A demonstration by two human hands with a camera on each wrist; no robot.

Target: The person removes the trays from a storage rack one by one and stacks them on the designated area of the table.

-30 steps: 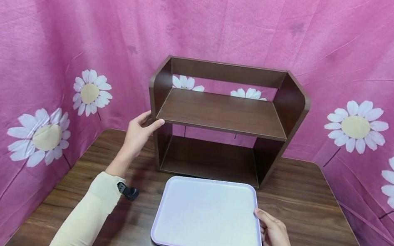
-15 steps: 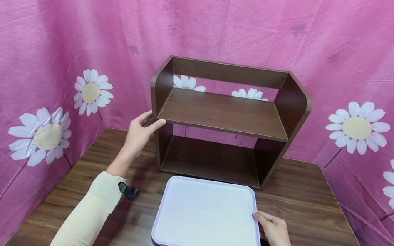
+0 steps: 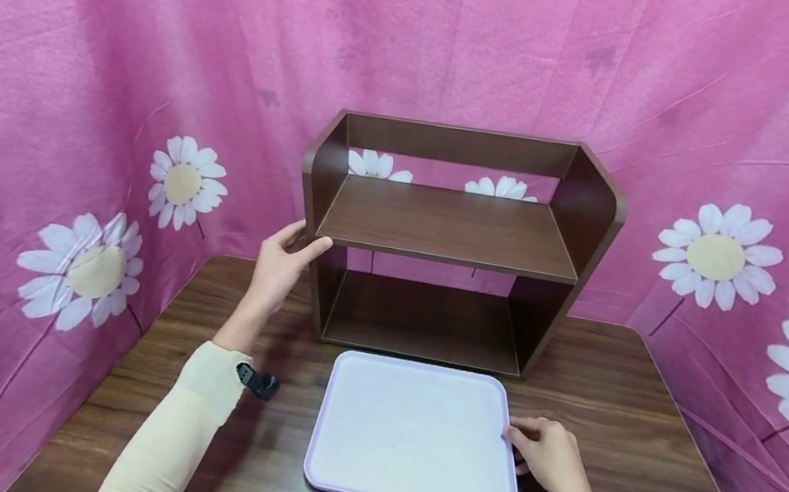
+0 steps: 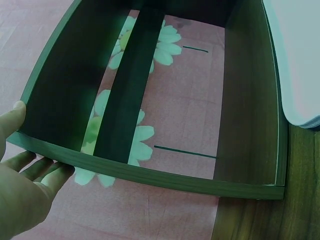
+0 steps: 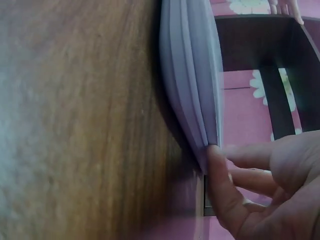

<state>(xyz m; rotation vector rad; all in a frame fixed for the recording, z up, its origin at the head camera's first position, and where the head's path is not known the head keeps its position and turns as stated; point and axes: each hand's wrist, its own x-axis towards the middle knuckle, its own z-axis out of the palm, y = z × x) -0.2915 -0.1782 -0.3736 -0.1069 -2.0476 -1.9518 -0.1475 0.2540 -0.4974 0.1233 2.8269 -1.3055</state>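
A dark brown two-level wooden shelf (image 3: 450,224) stands at the back of the table. My left hand (image 3: 278,267) grips its left side panel near the middle board; in the left wrist view the thumb (image 4: 12,120) lies on one side of the panel and the fingers on the other. In front of the shelf lies a pale lilac rectangular tray (image 3: 413,438). Several layered rims (image 5: 192,75) show along its side in the right wrist view, like stacked trays. My right hand (image 3: 550,457) pinches the right edge, fingertips at the rim.
The brown wood-grain table (image 3: 624,446) extends on both sides of the tray. A pink curtain (image 3: 468,46) with large white daisies hangs behind and at both sides. A black strap with a small device (image 3: 257,382) sits on the left wrist.
My right hand has turned slightly and shifted its fingers at the tray's right edge. That edge has moved a little to the left. The left hand and the shelf stay in place.
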